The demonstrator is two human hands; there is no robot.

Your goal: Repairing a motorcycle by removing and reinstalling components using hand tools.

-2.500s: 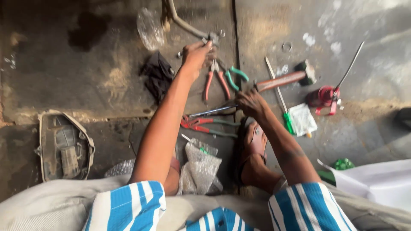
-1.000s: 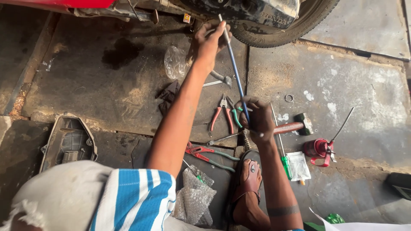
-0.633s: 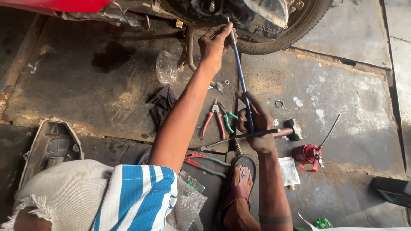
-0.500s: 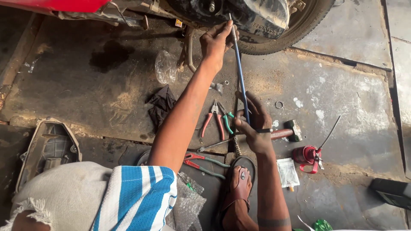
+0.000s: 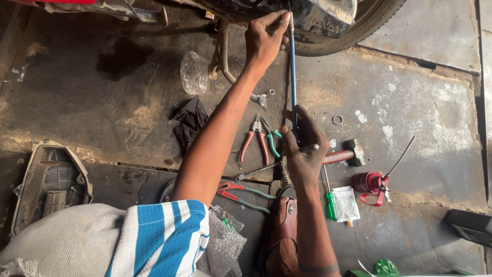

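Your left hand (image 5: pixel 265 38) pinches the far end of the long blue rod (image 5: pixel 293 77), steadying it against the motorcycle's rear wheel (image 5: pixel 359 20). Your right hand (image 5: pixel 303 154) closes around its near end, above the hammer (image 5: pixel 346 154) and pliers (image 5: pixel 256 143).

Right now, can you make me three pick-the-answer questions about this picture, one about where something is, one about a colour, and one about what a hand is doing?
1. Where is the hammer?
A. on the floor, right of the right hand
B. on the tyre
C. in the left hand

2. What colour is the screwdriver handle?
A. yellow
B. green
C. black

3. What is the left hand doing?
A. lying flat on the floor
B. holding the top of the rod
C. holding the pliers

Answers:
1 A: it lies on the concrete beside the right hand.
2 B: its handle is bright green.
3 B: its fingers pinch the long rod near the tyre.
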